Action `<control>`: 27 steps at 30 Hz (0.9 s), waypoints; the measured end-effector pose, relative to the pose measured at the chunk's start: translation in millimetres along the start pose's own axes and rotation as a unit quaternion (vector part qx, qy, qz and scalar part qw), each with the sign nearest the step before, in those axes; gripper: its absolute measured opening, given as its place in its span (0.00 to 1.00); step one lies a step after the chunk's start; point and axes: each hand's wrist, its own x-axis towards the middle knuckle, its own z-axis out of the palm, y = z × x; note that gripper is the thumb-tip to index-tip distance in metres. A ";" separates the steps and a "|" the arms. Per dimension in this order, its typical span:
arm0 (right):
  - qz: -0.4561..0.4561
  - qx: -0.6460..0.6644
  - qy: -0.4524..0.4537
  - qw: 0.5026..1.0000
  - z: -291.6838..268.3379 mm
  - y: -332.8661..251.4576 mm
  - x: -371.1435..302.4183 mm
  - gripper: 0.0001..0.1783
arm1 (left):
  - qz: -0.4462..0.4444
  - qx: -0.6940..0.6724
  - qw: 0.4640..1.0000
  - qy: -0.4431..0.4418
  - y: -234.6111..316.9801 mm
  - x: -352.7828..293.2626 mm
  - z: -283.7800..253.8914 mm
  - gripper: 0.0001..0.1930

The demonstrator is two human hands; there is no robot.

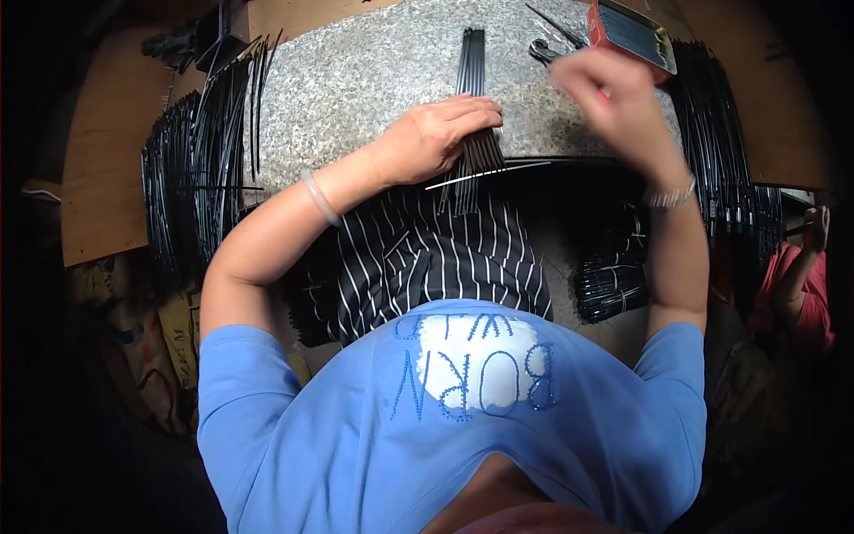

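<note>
My left hand [440, 133] lies across a bundle of thin black rods [473, 67], its fingers wrapped over them and pressing them to the speckled stone tabletop [356, 71]. The rods' near ends stick out past the table's front edge, over my lap. A thin white strip [525, 167] crosses the bundle there. Raised over the right part of the table is my right hand [614, 84], smeared by motion. Its fingers look curled, but whether they hold anything cannot be made out. Just beyond it lies a tool with dark looped handles [543, 51], partly hidden.
Large piles of black rods hang at the table's left [196, 169] and right [716, 133]. A red box [632, 40] of dark pieces stands at the far right. Tied black bundles [612, 285] lie below, right of my lap. Another person's arm [801, 267] shows at the far right.
</note>
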 end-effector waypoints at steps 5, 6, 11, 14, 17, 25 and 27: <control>0.113 -0.239 0.080 0.961 -64.7 100.0 20.9 0.10 | -0.053 -0.029 0.997 -0.053 4.5 10.3 -7.2 0.20; 0.104 -0.305 0.089 0.942 -66.9 107.4 21.8 0.11 | -0.084 -0.048 0.993 -0.072 4.8 10.1 -9.6 0.21; 0.093 0.202 -0.166 0.961 -21.9 7.3 -5.0 0.08 | -0.106 -0.081 0.989 0.061 -0.7 -10.2 -8.1 0.21; 0.135 0.099 -0.329 0.929 30.9 -10.2 -49.6 0.13 | -0.121 -0.111 0.986 0.018 -0.4 -1.9 -12.8 0.21; 0.058 0.084 -0.072 0.992 110.4 8.4 -91.1 0.14 | -0.126 -0.137 0.982 -0.025 0.9 7.9 -12.7 0.22; -0.067 0.014 0.038 0.997 170.4 19.5 -81.7 0.06 | -0.073 -0.095 0.993 -0.008 8.7 6.7 -9.6 0.18; -0.119 0.019 0.090 0.989 165.9 18.6 -80.2 0.05 | -0.077 -0.104 0.992 -0.009 9.1 6.7 -12.5 0.18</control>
